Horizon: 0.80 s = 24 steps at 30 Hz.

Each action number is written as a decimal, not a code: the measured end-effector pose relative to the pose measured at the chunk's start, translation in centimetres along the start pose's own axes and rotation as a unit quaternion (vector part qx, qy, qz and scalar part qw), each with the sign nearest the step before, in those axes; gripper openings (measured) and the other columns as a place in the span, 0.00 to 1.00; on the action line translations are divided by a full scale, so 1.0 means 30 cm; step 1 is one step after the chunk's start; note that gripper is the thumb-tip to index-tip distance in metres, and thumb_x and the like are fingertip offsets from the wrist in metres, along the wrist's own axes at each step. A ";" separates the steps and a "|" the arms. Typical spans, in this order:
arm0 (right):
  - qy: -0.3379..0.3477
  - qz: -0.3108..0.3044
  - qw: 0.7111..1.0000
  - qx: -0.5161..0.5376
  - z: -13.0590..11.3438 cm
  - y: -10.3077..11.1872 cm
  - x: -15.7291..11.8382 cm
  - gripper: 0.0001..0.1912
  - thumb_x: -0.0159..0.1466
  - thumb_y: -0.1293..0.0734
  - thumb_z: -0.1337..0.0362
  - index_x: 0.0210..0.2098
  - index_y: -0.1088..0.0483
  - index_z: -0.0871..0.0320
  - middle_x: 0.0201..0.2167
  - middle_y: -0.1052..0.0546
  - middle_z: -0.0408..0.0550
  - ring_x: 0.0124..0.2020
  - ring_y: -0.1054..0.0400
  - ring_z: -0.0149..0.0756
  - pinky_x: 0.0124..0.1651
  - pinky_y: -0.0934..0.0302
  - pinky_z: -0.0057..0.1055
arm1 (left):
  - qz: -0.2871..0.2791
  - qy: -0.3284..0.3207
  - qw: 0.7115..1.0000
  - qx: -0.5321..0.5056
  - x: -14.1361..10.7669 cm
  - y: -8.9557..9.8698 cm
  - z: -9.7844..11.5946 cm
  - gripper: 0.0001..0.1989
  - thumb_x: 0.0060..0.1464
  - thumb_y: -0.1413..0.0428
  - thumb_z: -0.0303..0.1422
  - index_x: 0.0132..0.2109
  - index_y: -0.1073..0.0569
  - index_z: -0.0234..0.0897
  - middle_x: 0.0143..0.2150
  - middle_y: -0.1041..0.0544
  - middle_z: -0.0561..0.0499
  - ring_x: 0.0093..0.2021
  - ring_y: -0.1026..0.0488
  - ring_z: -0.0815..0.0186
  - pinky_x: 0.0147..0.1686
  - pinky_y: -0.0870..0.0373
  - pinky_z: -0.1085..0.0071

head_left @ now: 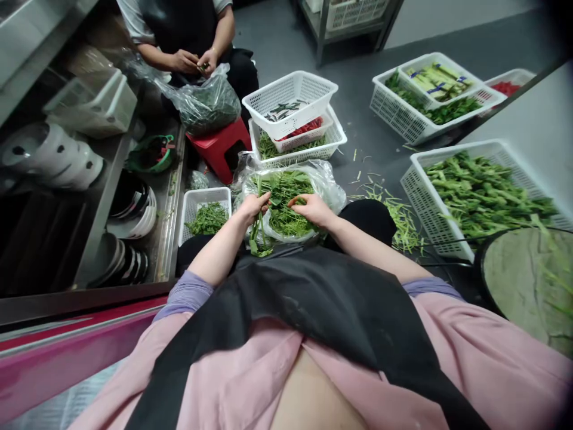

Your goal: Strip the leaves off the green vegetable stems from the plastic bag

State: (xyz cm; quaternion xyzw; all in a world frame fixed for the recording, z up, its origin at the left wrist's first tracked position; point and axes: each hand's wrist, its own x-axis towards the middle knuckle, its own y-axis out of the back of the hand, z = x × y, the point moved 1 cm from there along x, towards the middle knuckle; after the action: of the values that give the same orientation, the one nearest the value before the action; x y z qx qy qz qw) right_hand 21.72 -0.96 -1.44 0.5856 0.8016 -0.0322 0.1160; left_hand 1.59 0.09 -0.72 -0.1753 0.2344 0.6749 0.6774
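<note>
Long leafy green stems [259,230] hang down from my left hand [254,206], whose fingers are closed round them. To the right, over the same greens, my right hand [312,209] has thumb and fingertips drawn together; whatever may be between them is too small to name. Below both hands a heap of green stems [289,206] fills a basket lined with a clear plastic bag [329,182]. A small white basket [182,224] with cut greens [209,218] stands left of my left hand.
A person [183,36] sits opposite, handling something over a bag of greens [210,107] on a red stool [224,146]. Stacked white baskets [290,86] stand ahead. Trimmed stems [400,221] litter the floor at right, beside a large basket [436,206] of greens. Shelves [168,239] line the left.
</note>
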 end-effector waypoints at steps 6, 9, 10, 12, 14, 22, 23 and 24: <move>-0.015 -0.084 0.996 -0.008 0.022 -0.034 0.012 0.17 0.54 0.35 0.58 0.37 0.24 0.64 0.12 0.44 0.32 0.15 0.56 0.22 0.20 0.61 0.23 | -0.063 0.005 0.995 -0.079 -0.012 -0.004 0.046 0.17 0.61 0.48 0.39 0.27 0.36 0.35 0.12 0.45 0.61 0.11 0.50 0.77 0.14 0.53 0.79; 0.028 -0.086 0.996 -0.027 -0.003 -0.046 0.016 0.14 0.52 0.32 0.59 0.33 0.25 0.64 0.17 0.36 0.36 0.19 0.48 0.23 0.25 0.52 0.22 | -0.064 -0.015 0.996 -0.061 -0.019 -0.028 0.067 0.17 0.57 0.44 0.42 0.27 0.36 0.35 0.12 0.44 0.61 0.11 0.50 0.77 0.14 0.52 0.79; 0.048 -0.084 0.994 -0.042 -0.010 -0.051 0.018 0.12 0.52 0.31 0.60 0.31 0.26 0.64 0.19 0.32 0.38 0.22 0.44 0.24 0.28 0.49 0.23 | -0.054 -0.024 0.997 -0.051 -0.019 -0.036 0.072 0.17 0.56 0.43 0.42 0.28 0.36 0.35 0.12 0.44 0.61 0.11 0.50 0.77 0.14 0.52 0.79; 0.076 -0.081 0.991 -0.070 -0.018 -0.060 0.023 0.10 0.52 0.32 0.62 0.30 0.26 0.64 0.24 0.28 0.41 0.27 0.39 0.26 0.35 0.45 0.24 | -0.026 -0.039 0.998 -0.030 -0.019 -0.051 0.081 0.16 0.56 0.44 0.42 0.28 0.36 0.36 0.12 0.44 0.61 0.11 0.50 0.77 0.14 0.52 0.79; 0.088 -0.078 0.989 -0.086 -0.020 -0.063 0.024 0.09 0.53 0.32 0.63 0.31 0.26 0.63 0.26 0.27 0.41 0.30 0.37 0.28 0.38 0.44 0.25 | -0.004 -0.053 0.999 -0.007 -0.021 -0.065 0.087 0.16 0.55 0.44 0.43 0.29 0.36 0.36 0.12 0.44 0.61 0.11 0.49 0.77 0.14 0.53 0.78; 0.066 -0.024 0.996 -0.061 -0.013 -0.012 0.034 0.04 0.56 0.35 0.69 0.31 0.28 0.61 0.27 0.28 0.40 0.31 0.36 0.29 0.37 0.43 0.24 | 0.009 -0.108 0.994 0.019 -0.008 -0.146 0.129 0.23 0.33 0.35 0.48 0.26 0.36 0.37 0.13 0.43 0.62 0.15 0.47 0.76 0.15 0.48 0.76; 0.048 -0.011 0.998 -0.050 0.000 -0.005 0.044 0.02 0.56 0.34 0.68 0.29 0.29 0.60 0.26 0.29 0.39 0.30 0.37 0.29 0.35 0.44 0.24 | -0.008 -0.112 0.994 0.015 -0.008 -0.161 0.136 0.23 0.32 0.34 0.47 0.25 0.36 0.38 0.14 0.42 0.61 0.15 0.48 0.76 0.15 0.47 0.76; 0.032 0.010 0.999 -0.029 0.017 0.004 0.055 0.01 0.55 0.34 0.68 0.27 0.30 0.59 0.24 0.30 0.39 0.29 0.38 0.29 0.33 0.44 0.24 | -0.024 -0.115 0.993 0.014 -0.009 -0.176 0.142 0.22 0.32 0.34 0.46 0.24 0.36 0.38 0.14 0.42 0.61 0.15 0.49 0.76 0.14 0.49 0.76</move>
State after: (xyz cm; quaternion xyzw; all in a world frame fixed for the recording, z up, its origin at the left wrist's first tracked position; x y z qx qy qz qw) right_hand 21.44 0.51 -2.30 0.5904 0.7999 0.0106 0.1073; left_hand 7.22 2.07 2.56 -0.0927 0.1596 0.6711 0.7180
